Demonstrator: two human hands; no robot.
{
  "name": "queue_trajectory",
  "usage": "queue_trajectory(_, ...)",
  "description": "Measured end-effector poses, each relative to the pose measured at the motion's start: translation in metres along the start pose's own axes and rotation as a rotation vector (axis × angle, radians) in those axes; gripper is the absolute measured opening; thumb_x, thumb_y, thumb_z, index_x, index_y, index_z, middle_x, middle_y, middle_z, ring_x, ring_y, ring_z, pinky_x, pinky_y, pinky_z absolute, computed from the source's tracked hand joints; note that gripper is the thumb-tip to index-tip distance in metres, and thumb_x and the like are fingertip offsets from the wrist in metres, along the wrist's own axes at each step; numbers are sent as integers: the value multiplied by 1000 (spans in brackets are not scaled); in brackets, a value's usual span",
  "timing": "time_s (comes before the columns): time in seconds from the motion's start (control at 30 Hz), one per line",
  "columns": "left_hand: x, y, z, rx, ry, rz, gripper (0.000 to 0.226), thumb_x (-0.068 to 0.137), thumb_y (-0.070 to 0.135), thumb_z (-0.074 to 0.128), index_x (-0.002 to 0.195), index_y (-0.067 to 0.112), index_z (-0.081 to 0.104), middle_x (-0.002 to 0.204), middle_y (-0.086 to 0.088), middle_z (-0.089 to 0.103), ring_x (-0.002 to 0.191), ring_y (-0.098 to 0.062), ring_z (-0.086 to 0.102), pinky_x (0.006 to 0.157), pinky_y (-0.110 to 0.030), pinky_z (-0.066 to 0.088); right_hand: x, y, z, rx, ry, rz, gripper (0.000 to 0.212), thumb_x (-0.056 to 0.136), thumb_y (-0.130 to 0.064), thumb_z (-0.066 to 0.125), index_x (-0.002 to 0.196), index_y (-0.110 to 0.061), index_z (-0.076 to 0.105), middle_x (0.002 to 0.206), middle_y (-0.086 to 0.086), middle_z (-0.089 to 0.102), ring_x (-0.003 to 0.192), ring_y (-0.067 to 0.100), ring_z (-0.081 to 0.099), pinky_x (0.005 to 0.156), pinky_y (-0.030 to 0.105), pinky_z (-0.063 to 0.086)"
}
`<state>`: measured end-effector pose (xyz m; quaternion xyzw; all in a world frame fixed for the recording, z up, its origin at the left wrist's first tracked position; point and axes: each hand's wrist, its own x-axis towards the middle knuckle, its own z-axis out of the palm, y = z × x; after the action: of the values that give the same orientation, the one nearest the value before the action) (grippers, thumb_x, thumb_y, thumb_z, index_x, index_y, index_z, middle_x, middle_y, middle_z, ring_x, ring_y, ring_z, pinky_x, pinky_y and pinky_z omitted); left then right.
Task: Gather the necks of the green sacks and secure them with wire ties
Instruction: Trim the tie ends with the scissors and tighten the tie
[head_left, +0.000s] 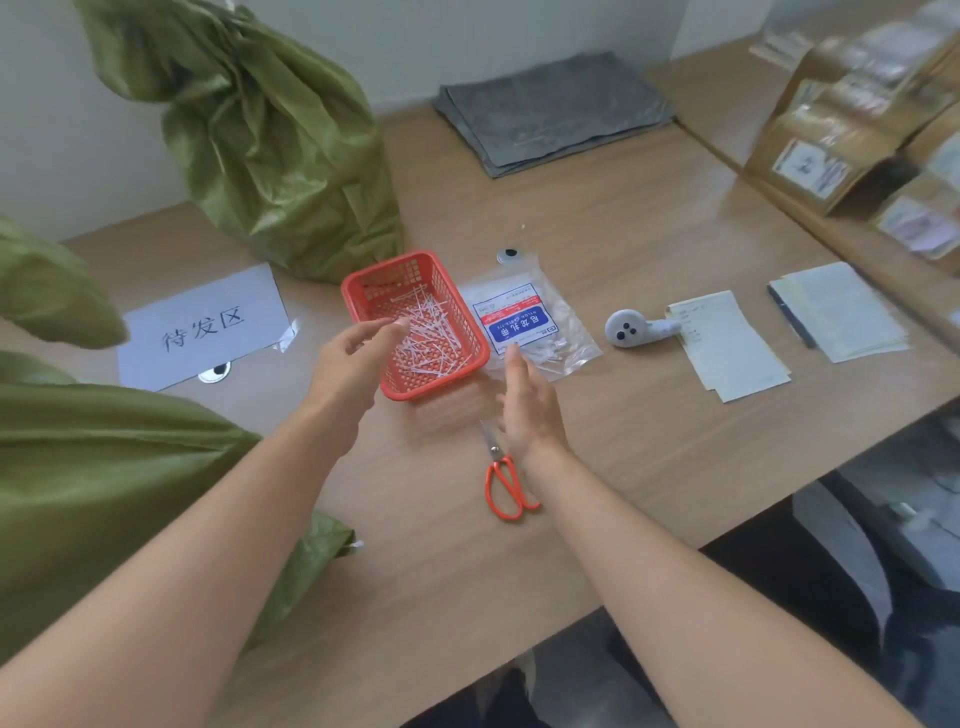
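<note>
Found left hand (358, 358) loosely spread and empty, poised over near rim of red basket (441, 384); judged a reach for wire ties (428, 340) heaped inside. Found right hand (524, 410) flat, fingers together, empty, just above scissors (501, 483), probably kept close for trimming. Noted green sack (104, 483) lying outboard of left forearm, second green sack (280, 171) standing beyond left hand on bench (571, 234). Unable to confirm any neck tied.

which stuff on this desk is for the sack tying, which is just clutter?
Job: upright green sack; lying green sack; red basket; white ties; tie packet; scissors, probably.
Clutter: paper sign; grey folded sheets; grey gadget; paper slips; cardboard boxes.
</note>
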<state>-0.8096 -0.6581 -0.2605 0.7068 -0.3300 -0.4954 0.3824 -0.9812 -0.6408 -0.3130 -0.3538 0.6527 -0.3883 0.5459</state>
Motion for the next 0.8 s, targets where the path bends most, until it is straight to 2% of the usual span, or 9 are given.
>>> queue_trajectory(0.17,-42,58,-21,-48,3,144,47,95,59,60,137,37,61,108,28,57,115,-18,55,97,-45,44,-34,-74,4,78,-58,-107,89,77,-86,33,143,-32,57,142,-5,60,132,20,58,114,51,45)
queue_trajectory(0.27,-68,87,-43,-94,47,224,50,95,58,60,139,35,60,124,18,59,123,-18,53,92,-40,45,-64,-121,10,89,-95,-218,92,77,-83,33,150,-30,50,152,0,53,137,23,54,116,51,43)
queue_trajectory(0.33,-87,104,-61,-120,86,282,49,95,56,61,138,33,61,130,12,58,126,-19,52,101,-42,45,-87,-151,17,89,-128,-299,85,84,-78,32,151,-29,50,154,1,51,138,24,51,117,51,42)
queue_trajectory(0.4,-105,121,-83,-152,123,333,48,94,55,63,135,30,64,129,8,61,130,-21,54,116,-48,40,-109,-177,26,85,-179,-373,80,87,-75,32,151,-30,50,155,-1,51,140,23,50,118,51,40)
queue_trajectory(0.43,-114,130,-94,-169,134,357,48,92,57,65,132,30,66,129,8,63,131,-23,56,118,-50,39,-119,-190,31,79,-194,-402,81,86,-76,32,150,-30,51,155,-2,51,140,22,50,118,51,39)
queue_trajectory(0.57,-144,156,-140,-215,162,434,31,91,59,64,112,37,68,112,19,64,120,-22,62,110,-47,47,-164,-231,52,52,-234,-512,92,76,-85,31,149,-32,51,156,-4,51,142,21,49,120,51,38)
queue_trajectory(0.67,-165,169,-174,-240,178,509,37,94,56,63,124,36,65,114,17,63,117,-20,60,103,-41,46,-195,-256,71,30,-247,-582,94,76,-86,29,151,-33,50,156,-3,50,141,23,50,118,54,39)
queue_trajectory(0.73,-179,176,-198,-254,190,560,38,97,51,61,129,32,64,108,20,61,108,-15,60,94,-37,45,-216,-268,87,1,-238,-624,93,76,-85,28,150,-35,49,155,-3,51,140,23,50,117,56,39)
queue_trajectory(0.8,-191,177,-227,-249,197,600,41,98,50,60,134,31,63,111,18,62,104,-14,59,92,-37,47,-237,-276,105,-19,-219,-655,91,76,-84,27,149,-35,50,153,-4,52,139,23,51,117,56,39)
